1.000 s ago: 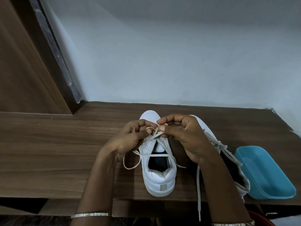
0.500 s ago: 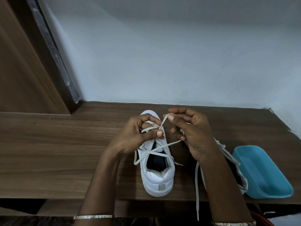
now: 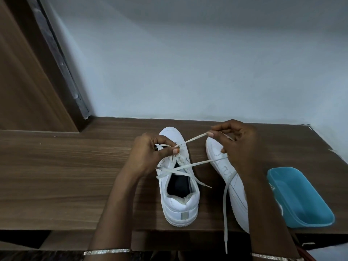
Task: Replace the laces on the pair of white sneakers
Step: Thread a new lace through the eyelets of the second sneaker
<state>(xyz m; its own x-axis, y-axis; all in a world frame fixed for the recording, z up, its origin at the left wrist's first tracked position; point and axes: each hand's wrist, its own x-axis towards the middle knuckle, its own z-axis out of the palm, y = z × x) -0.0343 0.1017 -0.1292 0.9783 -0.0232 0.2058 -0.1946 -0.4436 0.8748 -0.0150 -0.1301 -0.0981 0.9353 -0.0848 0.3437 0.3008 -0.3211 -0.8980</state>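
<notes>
1. Left grip (image 3: 148,157) pinches lace (image 3: 192,139) at the sneaker (image 3: 178,204) on the worktop (image 3: 75,176); right grip (image 3: 239,147) pinches its taut end.
2. Dangling strand (image 3: 224,213) off the worktop edge may snag a wrist.
3. Overpulling toward the toe may yank the lace out.

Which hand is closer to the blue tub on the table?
Right. The right hand pinches a lace over the sneaker next to the blue tub; the left hand holds the lace at the other sneaker, farther left.

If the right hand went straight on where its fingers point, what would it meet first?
Probably the left hand, along the lace the right hand pinches; if lower, the sneaker toe. Depth unclear.
</notes>
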